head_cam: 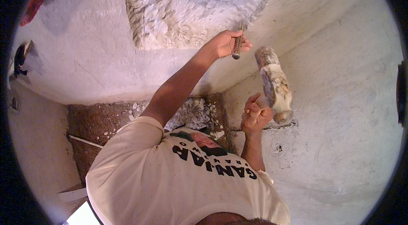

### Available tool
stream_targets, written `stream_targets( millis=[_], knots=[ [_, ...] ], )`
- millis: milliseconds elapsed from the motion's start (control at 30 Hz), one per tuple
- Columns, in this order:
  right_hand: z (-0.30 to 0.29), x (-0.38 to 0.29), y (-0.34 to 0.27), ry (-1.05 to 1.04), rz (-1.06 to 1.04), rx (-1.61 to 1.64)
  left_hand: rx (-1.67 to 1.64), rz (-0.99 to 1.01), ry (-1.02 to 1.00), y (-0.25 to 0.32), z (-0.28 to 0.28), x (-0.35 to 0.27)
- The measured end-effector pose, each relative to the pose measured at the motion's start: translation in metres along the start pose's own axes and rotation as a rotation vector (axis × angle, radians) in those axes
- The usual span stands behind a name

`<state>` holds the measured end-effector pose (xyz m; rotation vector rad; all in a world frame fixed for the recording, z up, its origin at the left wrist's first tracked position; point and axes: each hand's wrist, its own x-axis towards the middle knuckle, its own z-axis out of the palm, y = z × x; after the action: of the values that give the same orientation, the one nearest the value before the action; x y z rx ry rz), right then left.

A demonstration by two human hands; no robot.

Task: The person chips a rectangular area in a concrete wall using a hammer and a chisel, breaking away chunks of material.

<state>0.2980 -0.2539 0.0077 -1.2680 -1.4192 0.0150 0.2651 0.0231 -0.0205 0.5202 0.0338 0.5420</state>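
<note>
My left hand (228,45) grips a short ribbed metal bar (238,40) between thumb and fingers, some fingers extended. The bar's far tip meets the lower right corner of a rough, chipped patch (188,11) in the plastered wall. Below and to the right, my right hand (256,115) is closed around the handle of a hammer. The large, whitish, crusted hammer head (275,84) stands apart from the bar, its upper end lower right of the bar's near end. Most of the handle is hidden by the fist.
White rubble (196,110) lies on the brown floor (92,121) in the wall corner beneath my arms. A pale wall (334,113) rises close on the right. At the far left are a dark object (20,59) on the wall and a thin pale rod (84,141) low down.
</note>
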Motion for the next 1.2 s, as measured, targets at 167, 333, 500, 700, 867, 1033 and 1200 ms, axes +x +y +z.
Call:
stream_targets(
  millis=[167, 333, 500, 700, 867, 1033, 1200],
  knots=[
    [0.004, 0.002, -0.017, 0.062, 0.061, 0.196, 0.199, -0.045, 0.214, -0.006, 0.015, -0.013],
    [0.001, -0.004, -0.006, 0.051, 0.106, 0.124, 0.114, 0.025, 0.110, 0.004, 0.000, -0.009],
    [0.006, 0.010, -0.026, 0.061, -0.047, 0.228, -0.126, -0.005, 0.032, 0.014, -0.003, -0.006],
    [0.011, 0.001, 0.034, -0.010, 0.043, -0.239, -0.150, 0.018, 0.076, 0.012, 0.004, 0.007],
    [0.031, 0.021, 0.029, -0.025, 0.118, -0.319, -0.140, 0.046, 0.084, 0.015, -0.008, 0.020],
    [0.022, 0.025, -0.004, 0.058, -0.009, 0.059, -0.100, 0.079, 0.130, 0.011, 0.005, 0.013],
    [0.024, 0.011, 0.052, 0.051, -0.124, -0.253, -0.129, 0.139, 0.193, 0.003, 0.029, 0.008]
  ],
)
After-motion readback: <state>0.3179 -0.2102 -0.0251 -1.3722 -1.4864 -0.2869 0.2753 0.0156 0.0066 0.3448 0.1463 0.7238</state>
